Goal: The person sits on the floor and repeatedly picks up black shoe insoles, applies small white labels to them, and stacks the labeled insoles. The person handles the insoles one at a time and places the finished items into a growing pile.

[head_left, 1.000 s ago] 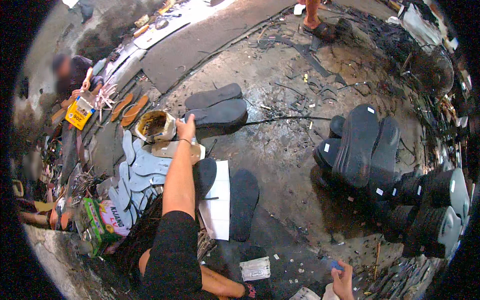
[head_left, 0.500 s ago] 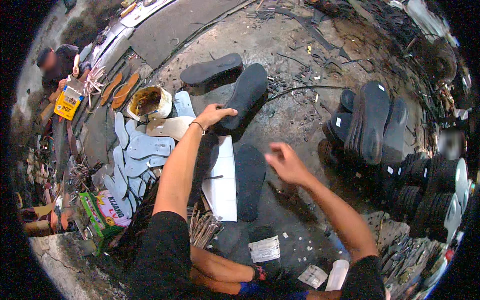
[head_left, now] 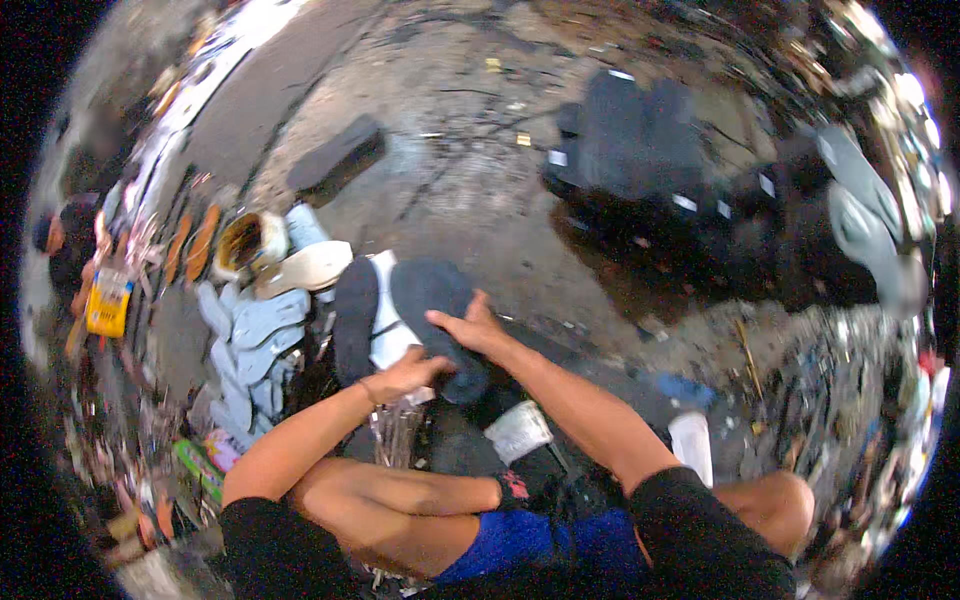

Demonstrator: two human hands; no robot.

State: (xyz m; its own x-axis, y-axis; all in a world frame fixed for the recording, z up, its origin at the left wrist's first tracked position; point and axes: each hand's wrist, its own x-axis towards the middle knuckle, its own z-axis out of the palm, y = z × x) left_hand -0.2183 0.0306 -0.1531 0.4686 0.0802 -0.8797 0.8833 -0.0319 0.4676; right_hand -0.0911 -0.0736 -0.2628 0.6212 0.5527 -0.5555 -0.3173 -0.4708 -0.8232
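In front of me, both hands are on a stack of black shoe soles [head_left: 425, 285], somewhat blurred by motion. My right hand [head_left: 475, 328] grips its right side, thumb lying across the top. At the near end, my left hand [head_left: 412, 372] closes on the lower left edge with its fingertips on the soles. Just left of the stack lies a white sheet [head_left: 388, 345], partly covered. Beyond that sheet's left edge is another dark sole [head_left: 356, 315]. A further stack of black soles [head_left: 340, 158] lies farther off on the floor.
Light grey sole pieces [head_left: 265, 330], a beige sole [head_left: 312, 268] and a smeared bucket [head_left: 250, 245] crowd the left. Tall stacks of black soles [head_left: 640, 130] stand at far right. A white packet [head_left: 518, 432] lies near my legs. Another person [head_left: 75, 240] sits far left.
The nearer of the two far sole stacks has come back toward me into my hands. My right hand has moved in and taken hold of it. The view has swung right.
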